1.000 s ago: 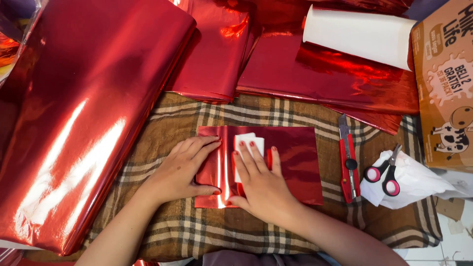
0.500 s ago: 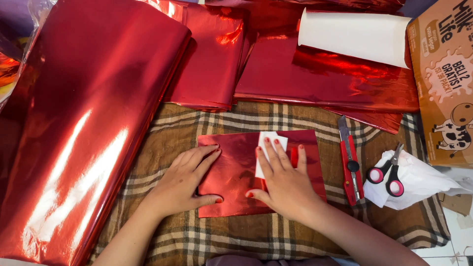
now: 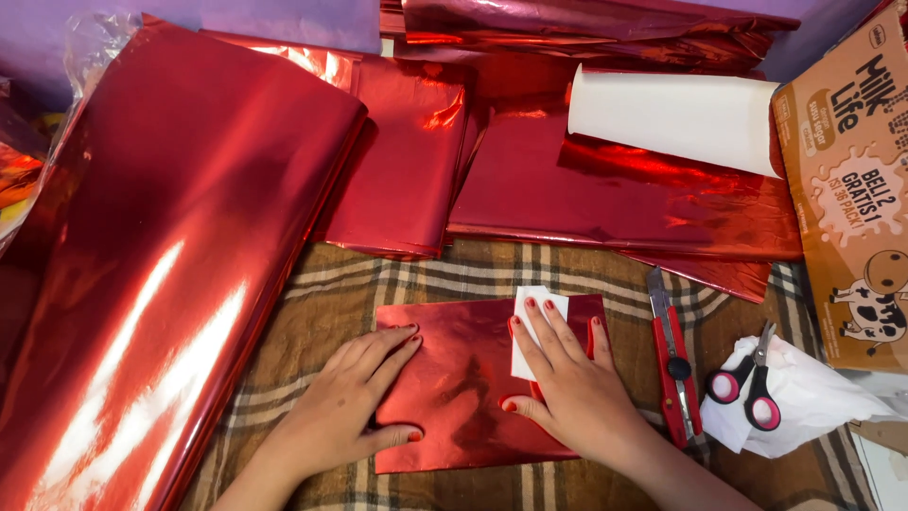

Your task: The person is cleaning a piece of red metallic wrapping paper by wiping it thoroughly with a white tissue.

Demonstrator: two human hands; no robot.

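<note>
A single folded piece of red foil paper [image 3: 463,388] is laid flat on the brown checked cloth [image 3: 312,284], low in the middle of the view. It is pressed down by both hands. The left hand [image 3: 355,402] is spread flat over the foil's left edge, fingers apart and palm down, with nothing gripped. The right hand [image 3: 567,383] is laid flat on the foil's right part, fingers extended, and one small white card [image 3: 530,317] is pinned beneath its fingertips against the foil, its top sticking out beyond the foil's upper edge. Just to the right of this hand one red utility knife [image 3: 673,364] is seen lying lengthwise on the cloth. Further right, one pair of pink-handled scissors [image 3: 752,383] is rested on one crumpled white sheet [image 3: 813,402]. Beyond that, at the right edge, one brown cardboard carton [image 3: 851,208] printed with a cartoon cow is placed; its contents cannot be seen. Above the folded piece, several stacks of red foil sheets [image 3: 615,189] are spread along the far side, their exact count not being clear, and one white roll [image 3: 676,114] is laid across them. At the left, one large bundle of red foil [image 3: 161,274] in clear wrapping is stretched down the frame.
</note>
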